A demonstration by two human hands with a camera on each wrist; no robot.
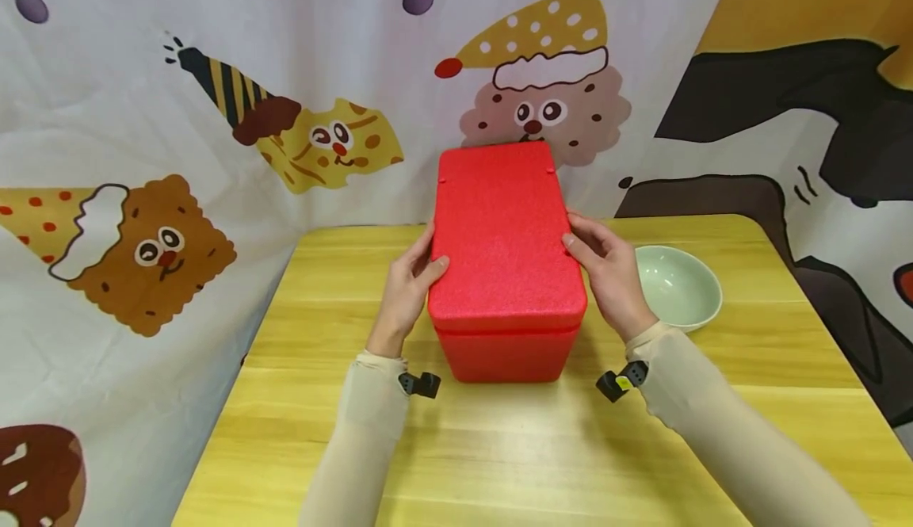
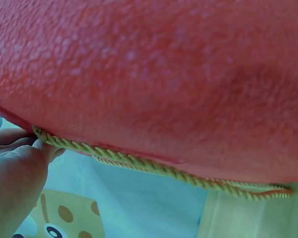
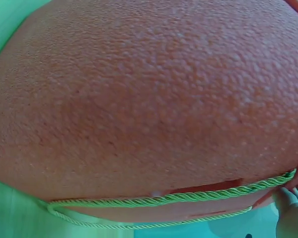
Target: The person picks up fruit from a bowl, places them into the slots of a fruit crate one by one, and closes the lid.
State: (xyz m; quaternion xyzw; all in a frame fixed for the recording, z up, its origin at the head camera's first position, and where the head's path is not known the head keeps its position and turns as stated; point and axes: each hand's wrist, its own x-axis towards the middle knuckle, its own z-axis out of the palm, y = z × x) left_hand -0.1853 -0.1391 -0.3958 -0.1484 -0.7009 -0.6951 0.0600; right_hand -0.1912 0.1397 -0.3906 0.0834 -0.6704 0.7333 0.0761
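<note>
A red foam box (image 1: 508, 357) with a fitted red lid (image 1: 502, 234) stands on the table. My left hand (image 1: 408, 289) holds the lid's left edge, its thumb on the rim and its fingers down the side. On the opposite edge my right hand (image 1: 606, 269) grips the lid in the same way. A yellowish twisted cord (image 2: 134, 161) runs along the box's left side, ending by the left fingers in the left wrist view. Another twisted cord (image 3: 164, 199) lies along the right side, reaching the right fingers. The box's inside is hidden.
To the right of the box, close to my right hand, sits a pale green bowl (image 1: 681, 285). The wooden table (image 1: 485, 456) backs onto a printed cloth (image 1: 357, 36) with cartoon biscuits, right behind the box.
</note>
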